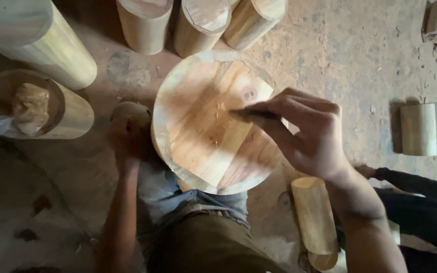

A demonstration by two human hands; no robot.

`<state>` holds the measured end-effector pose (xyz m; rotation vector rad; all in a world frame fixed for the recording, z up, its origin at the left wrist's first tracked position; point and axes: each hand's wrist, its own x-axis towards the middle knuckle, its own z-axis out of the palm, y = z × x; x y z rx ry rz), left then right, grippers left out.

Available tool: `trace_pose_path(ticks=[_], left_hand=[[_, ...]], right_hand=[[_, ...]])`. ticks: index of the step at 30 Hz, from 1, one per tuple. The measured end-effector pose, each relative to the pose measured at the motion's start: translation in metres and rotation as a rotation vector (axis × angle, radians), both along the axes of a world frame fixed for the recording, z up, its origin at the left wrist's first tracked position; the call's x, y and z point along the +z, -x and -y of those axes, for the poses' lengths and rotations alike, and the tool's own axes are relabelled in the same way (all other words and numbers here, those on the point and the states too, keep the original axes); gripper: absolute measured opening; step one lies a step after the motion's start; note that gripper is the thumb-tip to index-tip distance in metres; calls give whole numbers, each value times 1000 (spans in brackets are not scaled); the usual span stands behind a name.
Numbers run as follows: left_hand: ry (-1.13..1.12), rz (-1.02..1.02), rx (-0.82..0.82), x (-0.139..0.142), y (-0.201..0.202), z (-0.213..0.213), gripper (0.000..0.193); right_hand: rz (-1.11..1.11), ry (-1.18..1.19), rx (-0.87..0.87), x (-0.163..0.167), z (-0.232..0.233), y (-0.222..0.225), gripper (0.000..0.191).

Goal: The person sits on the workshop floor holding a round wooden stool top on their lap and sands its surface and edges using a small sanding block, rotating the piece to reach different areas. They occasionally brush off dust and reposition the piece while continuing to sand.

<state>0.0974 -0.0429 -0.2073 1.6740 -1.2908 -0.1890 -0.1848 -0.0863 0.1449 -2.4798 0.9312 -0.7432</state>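
A: The right hand point(312, 134) is pinched shut on a small dark tool point(254, 114) — thin, maybe a blade or a scraper, I cannot tell which — with its tip pressed on the flat top of the round pale wooden block point(203, 146) that stands upright between the knees.

B: And the left hand point(125, 132)?

A: It wraps the block's left rim, clasped against the side. That looks like the steadying grip, and I would judge it matters: with the block braced, short strokes along the grain should keep the tip from skating.

B: Where is the working spot?

A: Near the middle of the face, just left of a small dark knot point(249, 94). Light shavings lie there. Better to ease off near the knot, I think, since the grain turns around it.

B: How much room is there?

A: Tight at the top — three pale wooden cylinders point(198, 23) stand just beyond the far rim, nearly touching it. To the left, a wooden cylinder carrying a shallow dish of tan paste point(30, 103) sits apart from the left hand. By the right forearm a slim wooden cylinder point(313, 212) stands near, and another person's dark sleeve point(421, 197) reaches in from the right.

B: So the freest side?

A: Upper right, over the dusty earthen floor point(350, 55); a short pale wooden block point(423, 129) stands well apart there.
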Motion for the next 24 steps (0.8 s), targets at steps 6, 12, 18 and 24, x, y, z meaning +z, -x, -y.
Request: trace_pose_path(ticks=[6,12,18,24], left_hand=[[-12,-28,3,11,-1,-4,24],[-18,-32,15,10,-4,0,24],[-23,-39,22,9,-6,2,24],[-32,-50,29,11,-9,1,24]], right_hand=[[-167,198,-9,-1,1,-28,6],[-126,5,229,4,-19,-30,8],[-61,246,269,-9,10,-23,10],[-300,753,343,-15,39,-52,14]])
